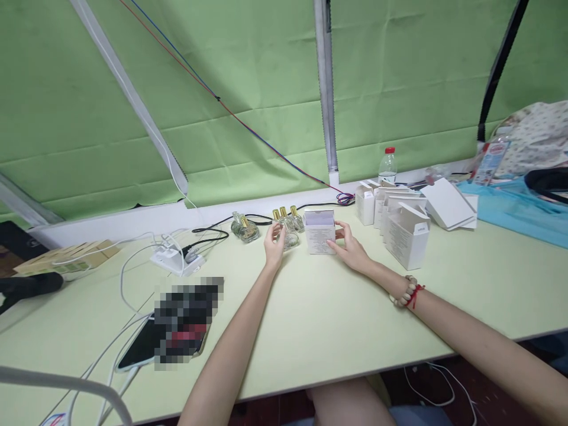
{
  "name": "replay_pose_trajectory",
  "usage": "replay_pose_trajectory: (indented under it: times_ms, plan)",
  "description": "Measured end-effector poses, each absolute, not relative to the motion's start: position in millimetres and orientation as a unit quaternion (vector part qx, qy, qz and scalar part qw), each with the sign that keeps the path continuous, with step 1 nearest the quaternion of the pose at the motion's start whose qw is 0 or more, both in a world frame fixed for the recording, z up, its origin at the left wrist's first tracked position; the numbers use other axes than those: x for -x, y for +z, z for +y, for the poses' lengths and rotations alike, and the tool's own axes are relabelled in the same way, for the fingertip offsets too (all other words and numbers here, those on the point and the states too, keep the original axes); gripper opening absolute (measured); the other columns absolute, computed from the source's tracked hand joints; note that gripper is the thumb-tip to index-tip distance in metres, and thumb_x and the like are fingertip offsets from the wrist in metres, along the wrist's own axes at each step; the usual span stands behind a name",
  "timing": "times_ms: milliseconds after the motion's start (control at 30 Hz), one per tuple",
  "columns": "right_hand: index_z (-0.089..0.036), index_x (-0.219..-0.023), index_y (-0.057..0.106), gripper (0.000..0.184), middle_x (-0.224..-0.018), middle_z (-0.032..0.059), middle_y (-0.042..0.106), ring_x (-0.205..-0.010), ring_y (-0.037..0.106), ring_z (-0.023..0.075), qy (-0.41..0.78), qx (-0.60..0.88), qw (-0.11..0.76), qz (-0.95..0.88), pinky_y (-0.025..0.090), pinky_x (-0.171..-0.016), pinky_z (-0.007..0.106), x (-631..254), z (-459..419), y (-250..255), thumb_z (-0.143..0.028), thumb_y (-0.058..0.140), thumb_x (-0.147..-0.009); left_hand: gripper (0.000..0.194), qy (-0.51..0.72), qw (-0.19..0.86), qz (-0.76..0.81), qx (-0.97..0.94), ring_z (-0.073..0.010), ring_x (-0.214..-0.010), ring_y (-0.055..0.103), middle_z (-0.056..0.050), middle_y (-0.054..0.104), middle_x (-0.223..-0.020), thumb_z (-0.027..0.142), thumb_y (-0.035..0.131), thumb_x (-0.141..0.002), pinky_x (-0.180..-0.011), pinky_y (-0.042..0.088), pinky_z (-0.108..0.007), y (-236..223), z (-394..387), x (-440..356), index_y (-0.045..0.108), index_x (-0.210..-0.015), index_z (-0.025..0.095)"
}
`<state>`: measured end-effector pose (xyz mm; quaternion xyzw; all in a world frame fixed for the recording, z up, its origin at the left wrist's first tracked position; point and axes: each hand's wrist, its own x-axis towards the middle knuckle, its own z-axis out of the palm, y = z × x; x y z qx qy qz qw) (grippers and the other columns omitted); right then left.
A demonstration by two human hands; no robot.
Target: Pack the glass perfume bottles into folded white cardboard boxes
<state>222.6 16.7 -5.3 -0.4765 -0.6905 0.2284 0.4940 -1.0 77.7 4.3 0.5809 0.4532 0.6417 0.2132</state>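
Right hand (350,248) has the open-topped white box (320,239) pinched at its right side, upright mid-frame on the worktop (319,319). Left hand (274,245) is curled at a glass bottle (291,241) just left of it; can't tell if it's gripped. Step looks like box steadied, bottle being handled; next move calls for a firm hold on slick glass. Gold-capped bottles (295,220) crowd the left fingers, black cable (213,239) behind. More boxes (406,236) right of centre.

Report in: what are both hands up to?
Left hand beside gold-capped clear glass bottles; grip unclear. Right hand holding white rectangular cardboard box, top open. More white cardboard boxes to its right.
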Motion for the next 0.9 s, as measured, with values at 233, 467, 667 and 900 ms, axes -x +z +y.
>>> replay_pose_trajectory:
  times_ms: [233,467,667,900]
  plan:
    - [-0.023,-0.126,0.026,0.053,-0.107,0.0079,0.058,-0.099,0.056,0.0208,0.226,0.478,0.493,-0.691,0.048,-0.074,0.036,-222.4,16.3,-4.5,-0.039,0.05,-0.081,0.034,0.635,0.119,0.464,-0.606,-0.017,-0.082,0.059,-0.009,0.065,-0.087,0.039,0.055,-0.076,-0.074,0.044,-0.029,4.4,77.8,-2.7,0.059,-0.097,0.013]
    - [-0.022,-0.126,0.027,0.052,-0.107,0.0073,0.059,-0.098,0.057,0.0204,0.225,0.478,0.491,-0.693,0.047,-0.079,0.038,-221.8,15.6,-3.2,-0.038,0.05,-0.081,0.032,0.61,0.097,0.449,-0.645,-0.015,-0.076,0.059,-0.005,0.064,-0.081,0.039,0.052,-0.08,-0.074,0.045,-0.028,1.8,75.9,-2.3,0.057,-0.1,0.016]
    - [-0.021,-0.13,0.032,0.055,-0.101,0.0071,0.061,-0.085,0.06,0.0206,0.204,0.526,0.514,-0.646,0.047,-0.077,0.038,-225.7,19.7,-3.3,-0.048,0.043,-0.083,0.034,0.552,0.084,0.46,-0.69,-0.0154,-0.075,0.06,-0.004,0.064,-0.083,0.04,0.06,-0.073,-0.071,0.047,-0.028,6.9,64.2,-9.4,0.054,-0.098,0.019]
    - [-0.016,-0.135,0.033,0.065,-0.118,0.0151,0.05,-0.08,0.061,0.0202,0.252,0.562,0.597,-0.514,0.051,-0.07,0.036,-232.9,31.8,-9.8,-0.052,0.041,-0.082,0.049,0.4,0.005,0.441,-0.804,-0.0185,-0.088,0.056,-0.008,0.057,-0.101,0.036,0.053,-0.075,-0.073,0.046,-0.029,12.3,45.0,-17.1,0.046,-0.12,0.017]
